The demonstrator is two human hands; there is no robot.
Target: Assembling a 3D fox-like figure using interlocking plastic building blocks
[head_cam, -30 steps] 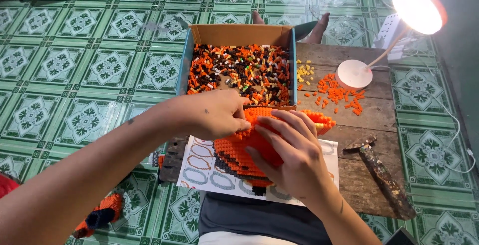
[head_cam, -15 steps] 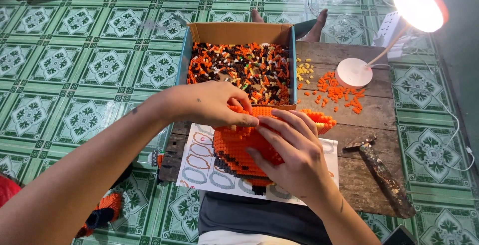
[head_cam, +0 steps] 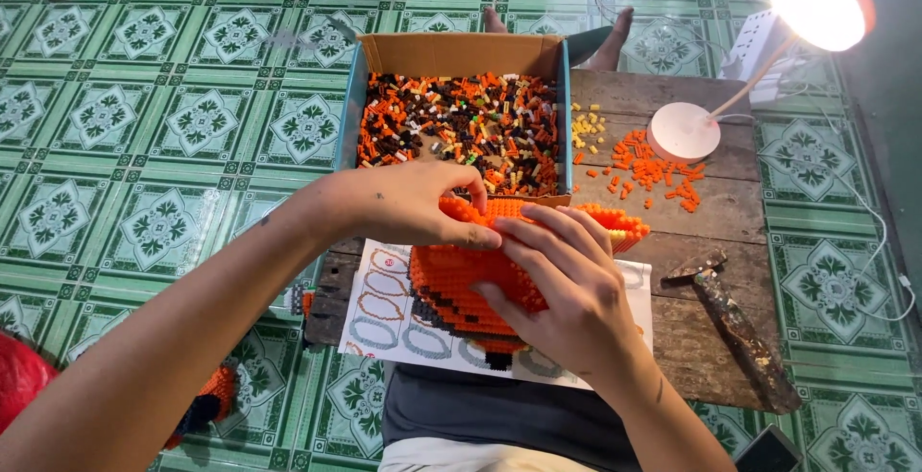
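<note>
Orange, studded and built of small blocks, the brick model (head_cam: 461, 275) is held over a printed sheet (head_cam: 384, 314) near the front edge of the wooden board (head_cam: 730, 213); the left hand (head_cam: 413, 205) is pinched, thumb against fingertips, on its upper left edge, while the right hand (head_cam: 567, 290) is laid over its middle with fingers curled around it. Behind the model, at the board's far left corner, a cardboard box (head_cam: 461, 54) of mixed small bricks is seen. Further right, loose orange bricks (head_cam: 653, 169), a lit lamp (head_cam: 816, 1) and a worn hammer (head_cam: 740, 323) are set on the board.

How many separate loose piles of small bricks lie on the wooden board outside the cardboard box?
2: a small yellow pile right beside the box's right wall, and a larger orange pile just below the lamp base. The hands may hide others.
</note>
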